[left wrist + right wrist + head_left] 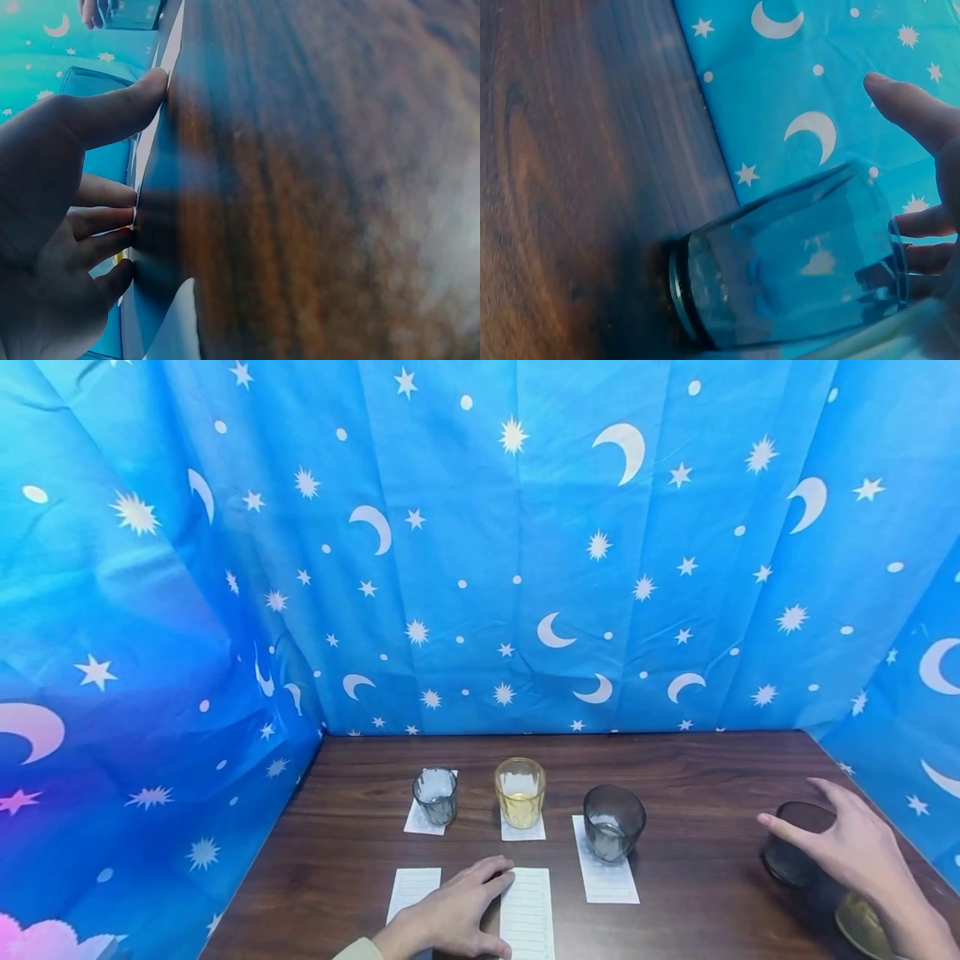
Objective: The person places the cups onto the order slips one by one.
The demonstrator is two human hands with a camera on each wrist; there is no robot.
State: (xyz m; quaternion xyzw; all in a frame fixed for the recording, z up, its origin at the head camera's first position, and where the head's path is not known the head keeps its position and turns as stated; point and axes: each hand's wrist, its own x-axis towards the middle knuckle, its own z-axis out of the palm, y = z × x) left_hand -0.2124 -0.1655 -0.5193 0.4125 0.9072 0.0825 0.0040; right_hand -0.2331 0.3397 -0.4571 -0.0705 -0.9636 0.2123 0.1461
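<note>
My left hand (463, 906) rests at the left edge of a printed white paper slip (528, 910), its fingers loosely bent and touching the slip. Another paper slip (414, 885) lies partly beneath that hand. In the left wrist view, the thumb (124, 112) and fingertips meet the slip's edge. At the right side of the table, my right hand (858, 839) spreads its thumb and fingers about a dark glass (783, 860). The right wrist view shows the thumb (907, 105) apart from the glass (780, 262); fingers show behind its rim, and contact there is unclear.
Beyond the left hand, a grey glass (435, 797), a yellow glass (521, 793) and a dark glass (613, 822) each stand on a paper slip. An amber glass (855, 927) sits by the right wrist. Blue star-and-moon cloth (480, 543) surrounds the brown table (337, 852).
</note>
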